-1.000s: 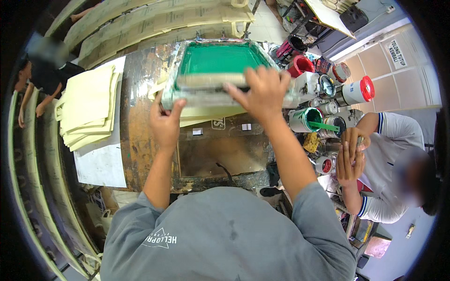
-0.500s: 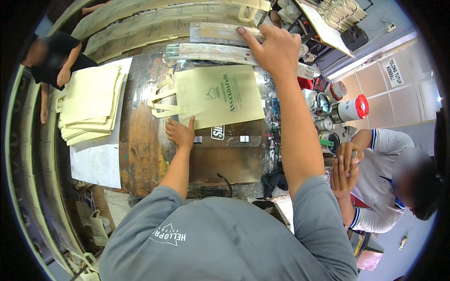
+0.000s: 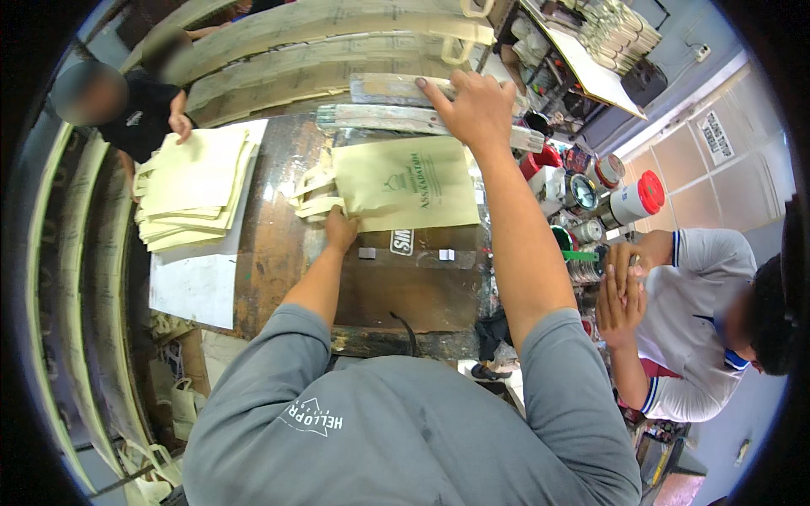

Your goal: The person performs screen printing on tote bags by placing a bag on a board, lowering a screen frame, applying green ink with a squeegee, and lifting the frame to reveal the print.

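Note:
A pale yellow tote bag (image 3: 380, 190) with green print lies flat on the worktable (image 3: 278, 219), its handles to the left. My left hand (image 3: 341, 229) pinches the bag's near left corner beside the handles, with its fingers partly hidden. Farther off, my right hand (image 3: 479, 110) is wrapped over a wooden frame (image 3: 388, 88) at the table's far side, thumb on its face and fingertips over the far edge. A second bar (image 3: 380, 120), pale and paint-stained, runs just nearer than that frame.
A stack of yellow bags (image 3: 190, 194) sits on white board at left, with a person's hand (image 3: 180, 126) above it. Paint cans (image 3: 582, 191) and a red-lidded tub (image 3: 629, 198) stand at right, near a seated person's clasped hands (image 3: 622, 291). Long bag-covered racks (image 3: 337, 51) lie beyond.
My left hand has closed in on the bag's corner near the handles; its fingers were spread before. My right hand stays at the frame. The person at left has reached over the bag stack.

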Demonstrator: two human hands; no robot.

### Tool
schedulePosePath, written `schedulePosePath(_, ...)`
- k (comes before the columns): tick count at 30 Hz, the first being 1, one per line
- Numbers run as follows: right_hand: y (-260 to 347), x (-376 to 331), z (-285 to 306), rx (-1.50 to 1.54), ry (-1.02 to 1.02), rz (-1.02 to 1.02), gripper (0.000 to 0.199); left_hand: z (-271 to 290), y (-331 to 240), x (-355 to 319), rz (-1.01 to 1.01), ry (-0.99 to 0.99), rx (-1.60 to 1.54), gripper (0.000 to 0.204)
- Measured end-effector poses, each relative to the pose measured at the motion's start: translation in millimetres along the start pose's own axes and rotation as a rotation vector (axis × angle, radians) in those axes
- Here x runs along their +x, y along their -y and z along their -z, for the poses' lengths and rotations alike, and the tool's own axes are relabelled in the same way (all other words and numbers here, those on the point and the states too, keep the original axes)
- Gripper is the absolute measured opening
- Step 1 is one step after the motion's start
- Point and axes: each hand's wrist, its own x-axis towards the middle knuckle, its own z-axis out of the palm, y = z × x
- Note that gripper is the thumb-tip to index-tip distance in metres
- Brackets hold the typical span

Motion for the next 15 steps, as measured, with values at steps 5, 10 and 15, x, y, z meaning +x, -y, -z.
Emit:
schedulePosePath(5, -1.0, 3.6, 1.3, -0.057, 0.101, -0.008, 0.069, 91.3, -27.2, 54.2, 0.036, 0.169, -0.238, 0.069)
schedulePosePath(10, 10.2, -4.7, 3.0, -0.036, 0.051, 0.005, 0.063, 271.5, 1.1, 137.7, -0.085, 0.291, -0.365, 0.068)
schedulePosePath(15, 14.4, -1.5, 4.7, -0.036, 0.063, -0.005, 0.060, 424.7, 44.4, 169.5, 0.090, 0.038, -0.544, 0.063)
